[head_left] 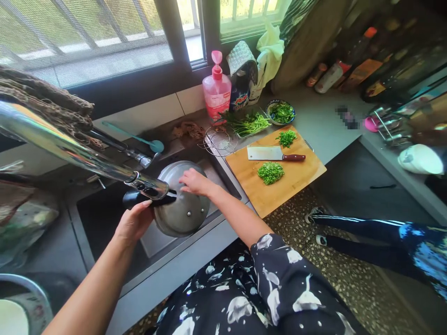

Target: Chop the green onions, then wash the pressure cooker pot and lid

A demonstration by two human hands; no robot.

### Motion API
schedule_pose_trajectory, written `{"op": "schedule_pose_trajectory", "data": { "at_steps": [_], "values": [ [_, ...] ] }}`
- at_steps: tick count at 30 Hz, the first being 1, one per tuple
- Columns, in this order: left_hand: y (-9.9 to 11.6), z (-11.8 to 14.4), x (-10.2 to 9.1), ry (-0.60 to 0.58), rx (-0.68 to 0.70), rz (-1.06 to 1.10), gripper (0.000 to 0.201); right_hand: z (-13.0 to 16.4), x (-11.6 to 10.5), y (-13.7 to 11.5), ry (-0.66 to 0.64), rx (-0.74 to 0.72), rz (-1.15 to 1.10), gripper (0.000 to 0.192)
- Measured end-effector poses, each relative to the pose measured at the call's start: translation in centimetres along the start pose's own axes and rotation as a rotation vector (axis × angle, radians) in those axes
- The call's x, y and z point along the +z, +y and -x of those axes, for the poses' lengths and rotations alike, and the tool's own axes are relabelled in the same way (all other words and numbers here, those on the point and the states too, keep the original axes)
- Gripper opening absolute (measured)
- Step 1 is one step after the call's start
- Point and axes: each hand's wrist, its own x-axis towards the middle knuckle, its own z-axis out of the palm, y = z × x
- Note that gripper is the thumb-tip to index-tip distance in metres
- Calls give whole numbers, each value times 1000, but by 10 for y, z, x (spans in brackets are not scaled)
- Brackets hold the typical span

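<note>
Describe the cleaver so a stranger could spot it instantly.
Right of the sink lies a wooden cutting board. On it, the cleaver lies between two piles of chopped greens; its broad metal blade and reddish-brown handle set it apart from both.

Daylight pours through the mesh-screened window (87,37) in front of me, bars (113,21) and greenery right behind it! Below the frame, pale wall tiles (162,109); to my right, grey worktop (309,111), a dark cabinet (366,165) with a black handle (383,187), and speckled floor (296,232) down beside me.

Faucet (104,163) in the way above pan (178,221)
</note>
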Motion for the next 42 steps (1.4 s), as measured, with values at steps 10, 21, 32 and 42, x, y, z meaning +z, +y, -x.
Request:
{"op": "schedule_pose_trajectory", "data": {
  "at_steps": [10,21,32,42],
  "values": [
    [0,2,4,-11,62,-34,48,6,-17,-5,-142,163,214,15],
    [1,6,10,-12,74,-89,52,5,-22,-9,-167,91,230,18],
    [-5,7,1,19,77,-51,45,-20,-28,19,242,362,0,18],
    [0,-5,8,140,33,85,27,17,60,-83,454,708,-298,19]
  ]
}}
